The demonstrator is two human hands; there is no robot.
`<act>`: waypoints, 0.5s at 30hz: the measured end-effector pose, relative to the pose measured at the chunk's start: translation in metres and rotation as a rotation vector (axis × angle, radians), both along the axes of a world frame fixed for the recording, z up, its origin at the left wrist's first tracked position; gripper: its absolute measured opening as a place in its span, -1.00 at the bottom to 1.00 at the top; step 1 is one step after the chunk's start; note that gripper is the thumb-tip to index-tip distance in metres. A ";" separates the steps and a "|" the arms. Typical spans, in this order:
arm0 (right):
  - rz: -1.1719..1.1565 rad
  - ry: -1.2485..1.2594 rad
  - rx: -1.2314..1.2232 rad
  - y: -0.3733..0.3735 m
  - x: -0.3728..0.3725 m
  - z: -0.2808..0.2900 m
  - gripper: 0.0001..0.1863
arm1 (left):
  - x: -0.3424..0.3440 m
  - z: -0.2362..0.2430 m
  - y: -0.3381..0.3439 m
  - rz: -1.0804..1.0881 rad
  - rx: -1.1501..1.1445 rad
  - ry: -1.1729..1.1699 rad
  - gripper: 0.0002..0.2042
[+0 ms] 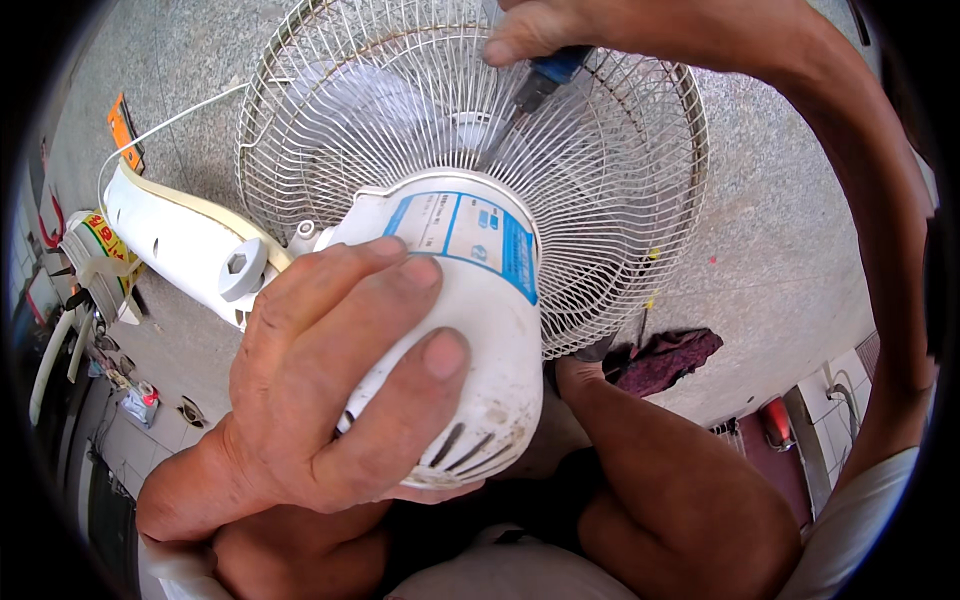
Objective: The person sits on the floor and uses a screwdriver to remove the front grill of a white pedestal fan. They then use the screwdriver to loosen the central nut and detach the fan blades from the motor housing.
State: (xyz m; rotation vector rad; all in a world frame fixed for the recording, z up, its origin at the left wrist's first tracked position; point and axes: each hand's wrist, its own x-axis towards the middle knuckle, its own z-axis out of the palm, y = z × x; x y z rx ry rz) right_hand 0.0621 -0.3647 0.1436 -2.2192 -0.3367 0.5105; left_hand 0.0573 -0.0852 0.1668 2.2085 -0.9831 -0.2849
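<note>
Blue-white label (462,236) on white motor housing (492,345), mostly too small to read; printed yellow wrapper (106,238)

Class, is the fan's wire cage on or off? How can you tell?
On: the wire cage spreads from the front of the white motor cover, and pale blades show through its wires.

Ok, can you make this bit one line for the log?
left hand: gripping white motor housing | right hand: holding blue-handled tool, shaft crossing wire grille in view | nearby: dark purple cloth
</note>
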 end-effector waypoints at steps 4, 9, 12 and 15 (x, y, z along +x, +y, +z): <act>-0.026 0.013 0.050 0.001 -0.006 0.022 -0.73 | 0.002 -0.003 -0.002 0.001 -0.010 -0.029 -0.20; 0.004 -0.092 0.072 0.012 0.028 0.009 -0.73 | 0.007 -0.004 0.000 -0.053 0.006 -0.079 -0.30; 0.035 -0.169 0.037 0.029 0.056 -0.014 -0.72 | 0.002 -0.007 -0.001 -0.017 -0.006 -0.111 -0.34; 0.035 -0.188 0.000 0.035 0.079 -0.027 -0.71 | -0.003 -0.013 -0.003 0.035 -0.033 -0.138 -0.38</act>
